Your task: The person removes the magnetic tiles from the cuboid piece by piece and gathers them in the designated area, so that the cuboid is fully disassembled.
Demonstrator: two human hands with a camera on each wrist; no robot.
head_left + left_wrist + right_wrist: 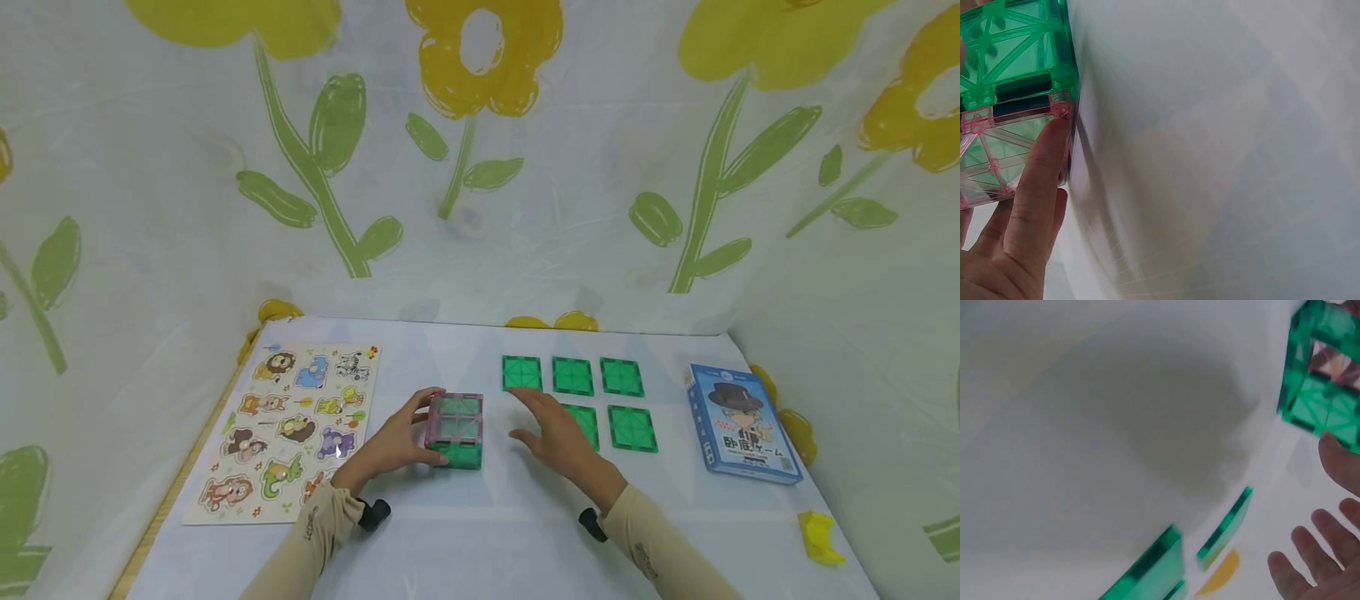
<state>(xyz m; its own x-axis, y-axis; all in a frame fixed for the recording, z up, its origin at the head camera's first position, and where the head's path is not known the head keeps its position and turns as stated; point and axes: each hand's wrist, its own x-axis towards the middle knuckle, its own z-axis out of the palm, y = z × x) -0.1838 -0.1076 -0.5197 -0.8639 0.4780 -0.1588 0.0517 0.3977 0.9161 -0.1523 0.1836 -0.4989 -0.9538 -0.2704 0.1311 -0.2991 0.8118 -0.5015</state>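
Note:
My left hand (393,446) (1025,215) grips the left side of a stack or box of clear magnetic tiles, thumb at the near end and fingers at the far end. Its pink tile (454,427) (997,156) shows beside a green part (467,456) (1013,47) (1325,406); whether it is hollow I cannot tell. To its right, my right hand (558,442) (1329,550) is held with fingers extended and thumb apart, holding nothing. This hand partly covers a flat green tile (585,423) in the head view.
More flat green tiles (572,376) lie in two rows beyond and beside my right hand. An animal puzzle board (307,429) lies at the left. At the right are a blue game box (742,425) and a yellow piece (821,537). A flowered cloth wall (555,208) stands behind the table.

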